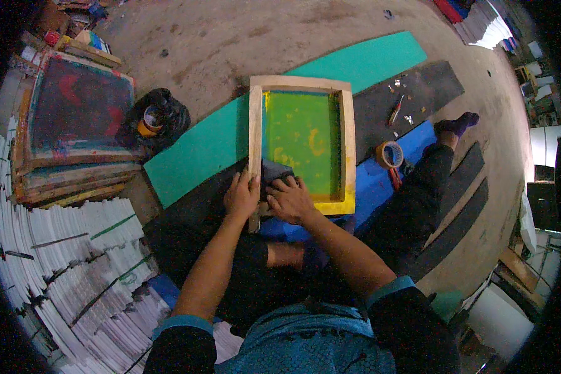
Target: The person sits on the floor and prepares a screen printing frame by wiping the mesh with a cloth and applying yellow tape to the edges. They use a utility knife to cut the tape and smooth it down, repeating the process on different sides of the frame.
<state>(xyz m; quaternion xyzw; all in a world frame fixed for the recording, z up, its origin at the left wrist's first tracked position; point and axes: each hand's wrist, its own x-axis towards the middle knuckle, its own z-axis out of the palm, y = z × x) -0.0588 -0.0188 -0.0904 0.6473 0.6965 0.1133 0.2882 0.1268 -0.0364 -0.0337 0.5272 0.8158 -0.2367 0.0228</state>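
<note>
A wooden screen-printing frame (346, 143) with green-yellow mesh (299, 134) lies tilted across my lap and the mats. Its near bar is stained yellow. My left hand (242, 199) is closed around the near end of the left bar. Inside the near left corner, my right hand (290, 199) has its fingers bent onto a dark grey piece that looks like cloth (277, 169). The fingertips press against this piece, and what lies beneath them is hidden.
To the right, a tape roll (389, 154) and a red-handled tool (396, 111) lie on blue and black mats. Green matting (199, 149) runs behind the frame. At left are a black bag with a cup (149, 121), stacked screens (78, 106) and bundled paper (87, 268). My leg extends right.
</note>
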